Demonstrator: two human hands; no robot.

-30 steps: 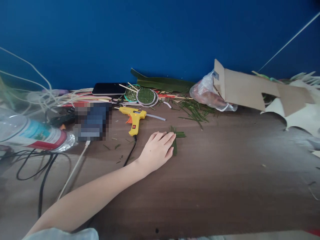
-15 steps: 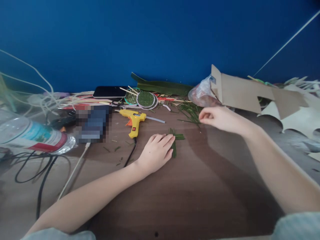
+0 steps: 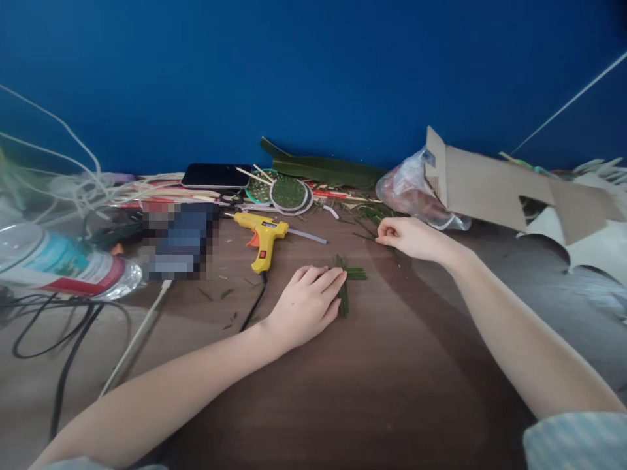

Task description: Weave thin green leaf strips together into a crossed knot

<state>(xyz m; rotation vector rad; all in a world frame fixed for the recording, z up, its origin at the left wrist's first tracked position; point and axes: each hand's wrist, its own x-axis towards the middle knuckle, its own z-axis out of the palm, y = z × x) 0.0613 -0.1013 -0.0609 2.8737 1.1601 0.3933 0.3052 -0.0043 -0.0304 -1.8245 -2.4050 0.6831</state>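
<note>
My left hand (image 3: 308, 303) lies flat on the table, its fingertips pressing a small cross of woven green leaf strips (image 3: 356, 274). Part of that weave is hidden beneath the fingers. To the right and farther back, my right hand (image 3: 406, 236) is closed in a pinch at the near edge of a loose pile of green leaf strips (image 3: 375, 210). A thin strip lies by its fingertips, but whether they grip it is unclear. Left of the weave rests a yellow glue gun (image 3: 267, 238), a clear glue stick poking out of its back.
Along the blue wall lie a black phone (image 3: 215, 175), round woven pieces (image 3: 290, 194), a long green leaf (image 3: 328, 171), a plastic bag (image 3: 409, 186) and cut cardboard (image 3: 484, 179). A plastic bottle (image 3: 73, 264), a pixelated device (image 3: 181, 241) and cables (image 3: 81, 365) occupy the left.
My right hand has shifted slightly left and down, still pinched beside the leaf pile. My left hand stays on the woven strips. The view has turned slightly.
</note>
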